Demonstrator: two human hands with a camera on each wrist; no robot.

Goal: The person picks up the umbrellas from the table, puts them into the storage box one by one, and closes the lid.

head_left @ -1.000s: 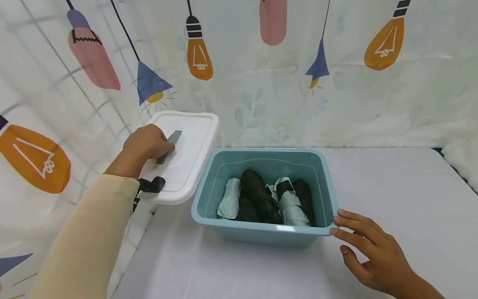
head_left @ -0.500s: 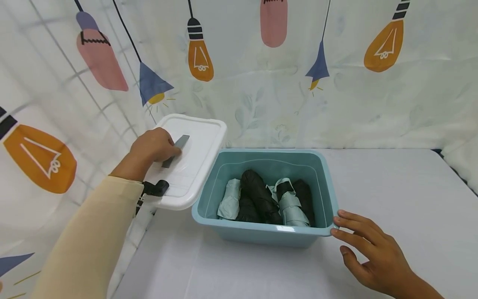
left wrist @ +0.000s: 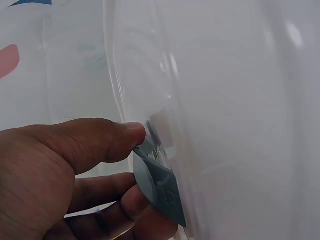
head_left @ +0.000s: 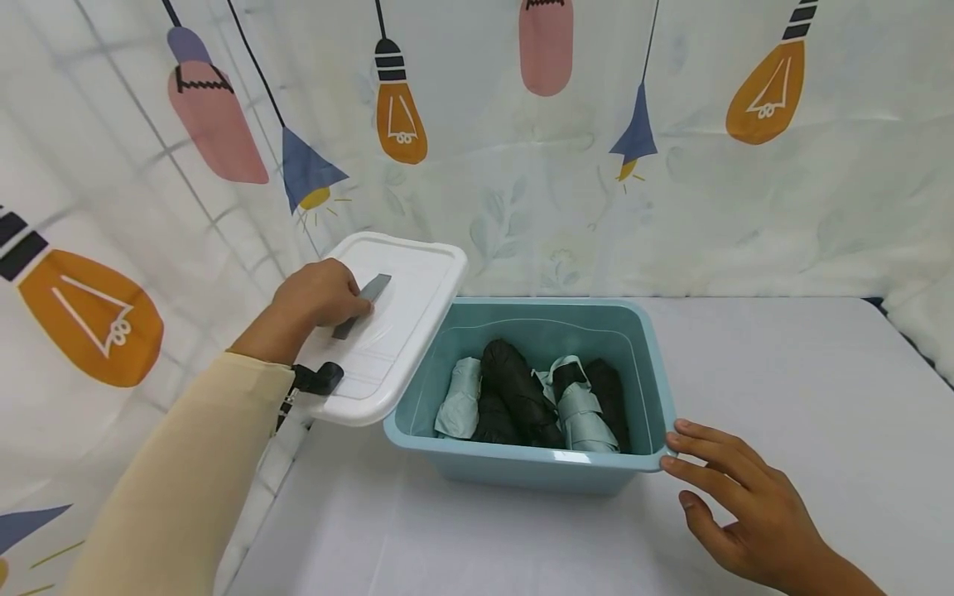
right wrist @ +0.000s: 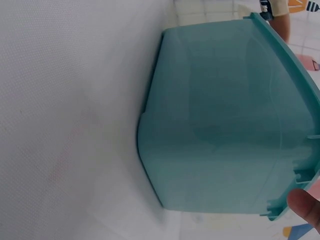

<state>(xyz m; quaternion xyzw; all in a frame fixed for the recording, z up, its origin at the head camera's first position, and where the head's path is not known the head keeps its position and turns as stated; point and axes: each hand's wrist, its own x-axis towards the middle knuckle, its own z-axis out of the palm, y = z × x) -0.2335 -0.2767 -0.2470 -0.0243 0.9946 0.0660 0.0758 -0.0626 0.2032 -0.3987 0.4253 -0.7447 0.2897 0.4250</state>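
My left hand (head_left: 320,294) grips the grey handle (left wrist: 162,185) of a white lid (head_left: 395,290). The lid is held tilted, its right side overlapping the left end of a blue-green plastic bin (head_left: 522,476) in the head view. Inside the bin lie several rolled bundles: a black one (head_left: 514,389), pale blue-green ones such as the strapped roll (head_left: 587,418), and other dark ones. At the bin's front right corner my right hand (head_left: 753,505) touches the rim with straight, spread fingertips. Only one of its fingertips (right wrist: 302,202) shows in the right wrist view, beside the rim.
The bin stands on a table with a white cloth (head_left: 782,364). Behind it hangs a pale curtain (head_left: 537,215) printed with bulbs and lamps. A white grid-patterned sheet (head_left: 112,165) rises on the left, close to the left arm.
The left hand has moved the lid right and slightly down, so it now overlaps more of the bin's left end. The right hand and the bin have stayed in place.
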